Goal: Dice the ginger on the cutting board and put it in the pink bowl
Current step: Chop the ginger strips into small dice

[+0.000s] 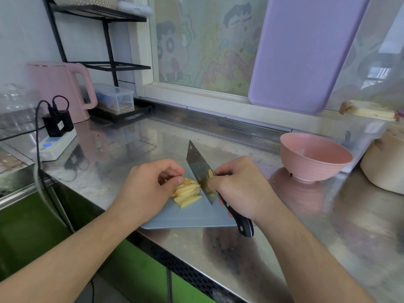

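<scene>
The pale yellow ginger (188, 192) lies cut into thin sticks in a loose heap on the grey-blue plastic cutting board (192, 217), which sits at the near edge of the stainless steel desk (306, 226). The left hand (150, 189) makes a curled grip over the far end of the heap, fingertips tucked and pinning the sticks. The right hand (240, 189) has its grip wrapped tightly round the black handle of a broad steel cleaver (201, 171), whose blade stands edge-down against the sticks, just beside the left grip. A few small cut bits seem to lie behind the blade, though they are hard to make out. Judging by this, slicing into sticks is done and cross-cutting into dice has barely begun; nearly all the dicing and the whole transfer remain. The round pink ribbed bowl (314, 158) stands empty, well out beyond the right grip. The desk is scuffed and reflective; behind it is a window with cartoon film and a leaning lilac board (299, 53).
</scene>
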